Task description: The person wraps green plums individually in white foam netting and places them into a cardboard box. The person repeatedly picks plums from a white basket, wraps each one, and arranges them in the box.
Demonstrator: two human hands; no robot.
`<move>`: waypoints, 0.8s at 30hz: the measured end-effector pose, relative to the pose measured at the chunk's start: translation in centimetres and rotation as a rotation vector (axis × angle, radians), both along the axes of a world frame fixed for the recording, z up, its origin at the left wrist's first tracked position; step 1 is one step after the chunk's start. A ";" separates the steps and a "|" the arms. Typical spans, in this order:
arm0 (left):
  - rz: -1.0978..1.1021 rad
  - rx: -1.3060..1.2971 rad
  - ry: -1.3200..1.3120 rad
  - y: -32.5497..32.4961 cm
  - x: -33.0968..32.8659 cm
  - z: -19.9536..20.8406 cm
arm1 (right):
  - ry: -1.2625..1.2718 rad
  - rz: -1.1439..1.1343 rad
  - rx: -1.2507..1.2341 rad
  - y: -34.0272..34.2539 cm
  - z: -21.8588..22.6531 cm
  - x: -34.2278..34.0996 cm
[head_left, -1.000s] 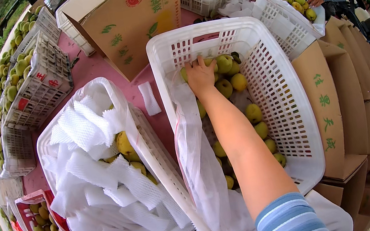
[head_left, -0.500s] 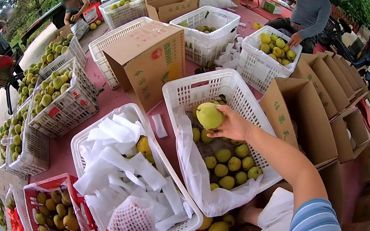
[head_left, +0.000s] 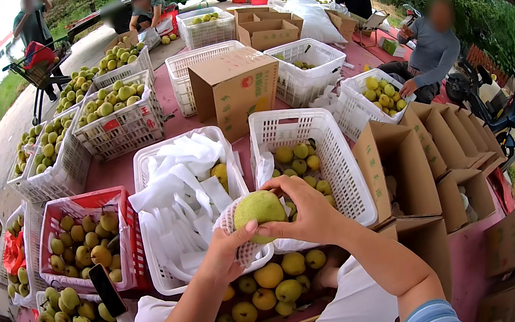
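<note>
We are facing a right white crate (head_left: 346,174) and a left white crate (head_left: 153,258), which are standing side by side; beyond them a brown carton (head_left: 230,94) is standing, and off to our left a red crate (head_left: 135,238) is holding a load of brownish-green fruit (head_left: 86,245). Nearer to us, our hands are meeting: our left hand (head_left: 234,244) is curling partly closed around the lower left of a green-yellow pear (head_left: 259,208), its thumb lying on the skin, while our right hand (head_left: 299,208) is cupping the same pear from the right, fingers bending over its top. That pear is resting between both hands, before the near ends of the white crates. A pinkish-white foam net (head_left: 225,219) is covering its left side. Flat white foam sleeves (head_left: 182,240) are lying heaped in the left white crate.
</note>
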State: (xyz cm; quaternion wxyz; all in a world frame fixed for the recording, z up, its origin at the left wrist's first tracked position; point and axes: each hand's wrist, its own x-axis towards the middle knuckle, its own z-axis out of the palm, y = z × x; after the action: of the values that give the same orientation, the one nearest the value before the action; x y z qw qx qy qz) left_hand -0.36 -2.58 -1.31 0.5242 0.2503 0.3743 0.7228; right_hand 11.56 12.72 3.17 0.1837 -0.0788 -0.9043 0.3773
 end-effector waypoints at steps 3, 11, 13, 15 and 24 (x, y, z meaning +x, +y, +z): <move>-0.008 0.195 -0.181 -1.1 -0.3 -0.7 | 0.181 -0.038 -0.082 -0.9 0.7 0.7; -0.017 0.382 -0.669 -1.1 -0.4 -3.5 | -0.127 0.126 -1.559 -3.6 -5.1 0.2; -0.083 0.348 -0.798 -1.1 -0.1 -4.5 | -0.173 0.137 -1.701 -4.7 -5.4 0.3; -0.081 0.342 -0.789 -0.9 0.6 -4.4 | -0.185 0.154 -1.777 -4.5 -6.8 0.1; -0.274 0.226 -0.328 0.3 0.6 -3.3 | 0.169 0.404 -2.060 -2.7 -8.8 0.3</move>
State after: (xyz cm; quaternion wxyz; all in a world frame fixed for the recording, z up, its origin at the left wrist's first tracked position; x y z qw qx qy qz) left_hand 0.23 -2.24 -4.61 0.6397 0.2349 0.1635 0.7134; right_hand 11.91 9.99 -5.58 0.0240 -0.0183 -0.1273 0.9914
